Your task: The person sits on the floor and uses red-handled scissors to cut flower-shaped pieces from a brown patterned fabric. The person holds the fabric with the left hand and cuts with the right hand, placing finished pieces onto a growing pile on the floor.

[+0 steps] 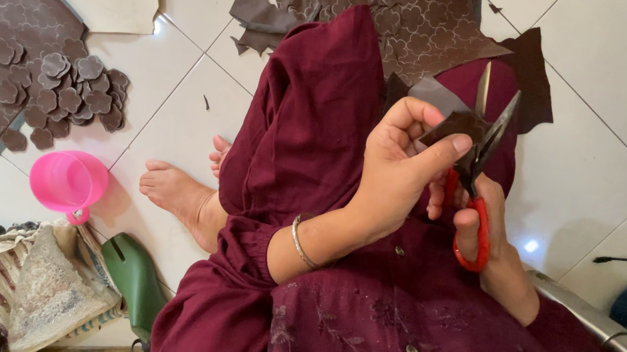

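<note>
We pinch a small brown leather piece (456, 126) in our left hand (399, 170), over the lap; right hand (485, 224) is closed round red-handled scissors (480, 167), blades parted at its edge. Best w/ short snips, turning the piece. Cut flower shapes (70, 94) lie far left on the floor (623, 76).

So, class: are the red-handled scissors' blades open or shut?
Open: the scissors show two blade tips spread apart above the brown piece.
</note>
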